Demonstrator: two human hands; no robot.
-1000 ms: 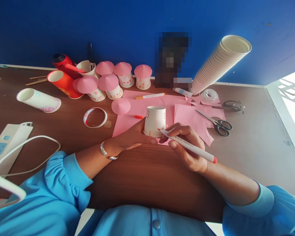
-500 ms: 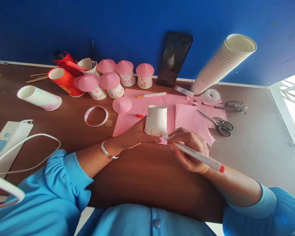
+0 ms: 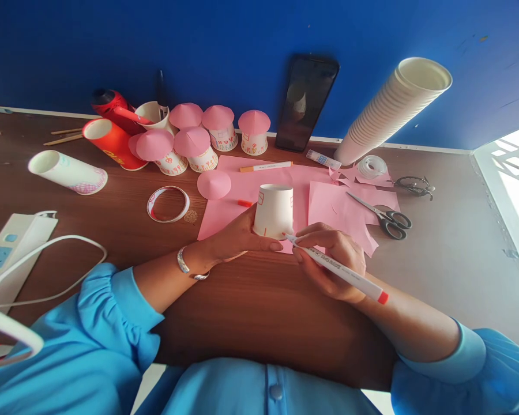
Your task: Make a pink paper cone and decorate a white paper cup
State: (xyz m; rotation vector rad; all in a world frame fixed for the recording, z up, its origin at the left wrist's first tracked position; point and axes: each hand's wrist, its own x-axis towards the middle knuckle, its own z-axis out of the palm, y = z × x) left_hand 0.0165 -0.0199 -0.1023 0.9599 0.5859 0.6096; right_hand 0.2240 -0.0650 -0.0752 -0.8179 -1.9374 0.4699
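My left hand (image 3: 246, 233) grips a white paper cup (image 3: 274, 210) turned upside down, with the thumb along its lower rim. Small red window shapes show at both sides of the cup, and a short red stroke stands near the rim. In my right hand (image 3: 333, 259) is a white marker with a red end (image 3: 346, 271), pinched between thumb and fingers. Its red tip meets or nearly meets the cup's lower right edge. Behind my left hand a red marker cap (image 3: 244, 203) lies on pink paper (image 3: 237, 222). A pink paper cone (image 3: 214, 185) rests beside it.
Several decorated cups with pink cone tops (image 3: 192, 142) stand at the back left. Scissors (image 3: 384, 218), an orange marker (image 3: 266, 166), a tape roll (image 3: 372, 167) and a tall cup stack (image 3: 389, 112) lie around the paper. A phone (image 3: 308, 104) leans on the blue wall.
My right hand and the marker have shifted slightly left and up, and the marker's red tip now shows at the cup's lower edge. The left hand keeps its hold on the cup.
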